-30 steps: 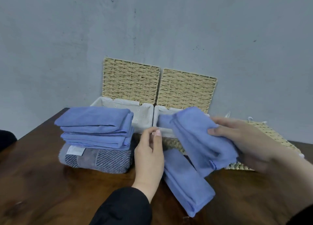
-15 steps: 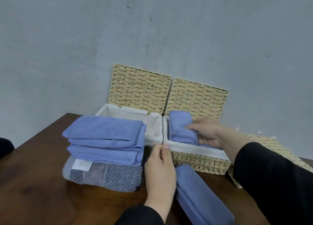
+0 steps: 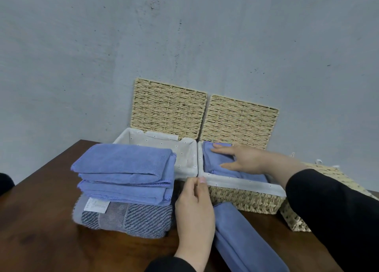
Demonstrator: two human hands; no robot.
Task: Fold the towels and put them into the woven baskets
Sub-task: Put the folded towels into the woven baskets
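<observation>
A grey plaster wall fills the upper two thirds of the frame. Below it a dark wooden table spans the bottom. At the centre, against the wall, two woven baskets stand side by side with their lids raised upright: the left basket, lined in white dotted cloth, and the right basket, lined the same. A third woven basket shows partly at the right edge, mostly behind a black sleeve.

At lower left a stack of towels sits on the table just in front of the left basket: two folded blue towels on a grey striped towel with a white label. Another folded blue towel lies on the table at bottom centre, in front of the right basket and just right of the left hand.

The right hand reaches into the right basket, fingers straight and spread, lying flat on a folded blue towel inside at the basket's left end. The left hand rests over the table between the stack and the lone towel, fingers loosely curled, its fingertips at the near left corner of the right basket's rim; whether it pinches the lining cannot be told.
</observation>
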